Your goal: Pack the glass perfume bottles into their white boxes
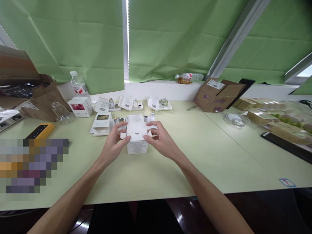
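A small white carton (137, 147) with fine print on its front stands upright on the table, its top flaps partly raised. My left hand (115, 140) grips the carton's left side, thumb on the top front edge and fingers by the side flap. On the right, my right hand (161, 138) holds it the same way, thumb pressed on the front edge. Just behind the carton are a glass perfume bottle (152, 116) and a printed white flap (135, 118). Left of these, near my left fingers, stand another small bottle (116, 121) and an open white box (101, 123).
Farther back sit perfume bottles in white trays, one a round bottle (163, 103). At the left are a glass jar (62, 113), white boxes (81, 106) and a yellow-black device (40, 131). A cardboard box (213, 97) and coiled white cable (236, 119) lie right.
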`<state>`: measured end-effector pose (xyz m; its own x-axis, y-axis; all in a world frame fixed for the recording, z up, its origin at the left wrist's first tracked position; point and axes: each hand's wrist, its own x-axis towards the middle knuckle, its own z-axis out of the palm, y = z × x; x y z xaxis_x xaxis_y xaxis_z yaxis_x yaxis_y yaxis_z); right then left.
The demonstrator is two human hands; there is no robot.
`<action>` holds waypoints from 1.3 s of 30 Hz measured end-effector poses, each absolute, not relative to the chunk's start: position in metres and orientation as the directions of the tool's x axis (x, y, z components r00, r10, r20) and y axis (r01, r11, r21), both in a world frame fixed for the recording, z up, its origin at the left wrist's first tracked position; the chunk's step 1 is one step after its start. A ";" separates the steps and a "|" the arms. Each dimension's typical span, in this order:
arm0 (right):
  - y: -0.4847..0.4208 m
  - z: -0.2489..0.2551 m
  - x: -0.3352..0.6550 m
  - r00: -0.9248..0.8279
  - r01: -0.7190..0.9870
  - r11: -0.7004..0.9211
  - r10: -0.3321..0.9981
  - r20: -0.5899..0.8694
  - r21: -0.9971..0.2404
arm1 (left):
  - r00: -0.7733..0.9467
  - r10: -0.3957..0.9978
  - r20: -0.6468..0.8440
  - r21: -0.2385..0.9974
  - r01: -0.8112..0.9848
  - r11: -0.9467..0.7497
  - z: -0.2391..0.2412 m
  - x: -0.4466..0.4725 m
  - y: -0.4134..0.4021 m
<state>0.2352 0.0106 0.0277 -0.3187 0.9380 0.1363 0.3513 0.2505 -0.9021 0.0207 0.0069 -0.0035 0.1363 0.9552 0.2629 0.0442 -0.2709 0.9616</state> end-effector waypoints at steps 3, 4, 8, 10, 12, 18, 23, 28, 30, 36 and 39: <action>0.011 0.027 0.235 -0.317 0.340 0.229 0.941 0.119 -0.912 | 0.099 0.968 0.230 0.972 0.021 -0.233 -0.005 0.023 0.007; 0.011 0.026 0.234 -0.316 0.335 0.226 0.942 0.117 -0.915 | 0.094 0.968 0.232 0.972 0.020 -0.234 -0.005 0.024 0.007; 0.012 0.024 0.230 -0.324 0.302 0.239 0.936 0.136 -0.923 | 0.141 0.963 0.228 0.971 0.045 -0.236 -0.007 0.027 0.007; 0.011 0.024 0.228 -0.315 0.304 0.244 0.938 0.144 -0.921 | 0.159 0.963 0.217 0.972 0.050 -0.228 -0.007 0.029 0.006; 0.011 0.024 0.227 -0.295 0.324 0.240 0.945 0.144 -0.915 | 0.152 0.964 0.216 0.973 0.043 -0.225 -0.008 0.031 0.005; 0.009 0.025 0.226 -0.310 0.302 0.205 0.945 0.107 -0.931 | 0.137 0.975 0.178 0.981 0.051 -0.186 -0.007 0.035 0.005; 0.008 0.026 0.226 -0.320 0.283 0.189 0.943 0.093 -0.940 | 0.125 0.979 0.164 0.982 0.076 -0.174 -0.011 0.034 0.005; 0.008 0.026 0.224 -0.332 0.267 0.166 0.941 0.071 -0.949 | 0.136 0.974 0.182 0.975 0.102 -0.196 -0.012 0.033 0.007; 0.008 0.027 0.224 -0.333 0.260 0.166 0.940 0.073 -0.951 | 0.145 0.972 0.186 0.974 0.104 -0.202 -0.012 0.033 0.007; 0.008 0.026 0.223 -0.323 0.237 0.156 0.943 0.074 -0.959 | 0.137 0.975 0.175 0.978 0.088 -0.188 -0.012 0.033 0.008; 0.009 0.025 0.223 -0.329 0.212 0.142 0.942 0.067 -0.967 | 0.128 0.978 0.166 0.981 0.083 -0.177 -0.011 0.033 0.008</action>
<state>0.2225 0.0088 0.0251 -0.3286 0.9421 0.0669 0.2116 0.1425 -0.9669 0.0334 0.0077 -0.0106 0.1278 0.9778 0.1659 0.0826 -0.1772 0.9807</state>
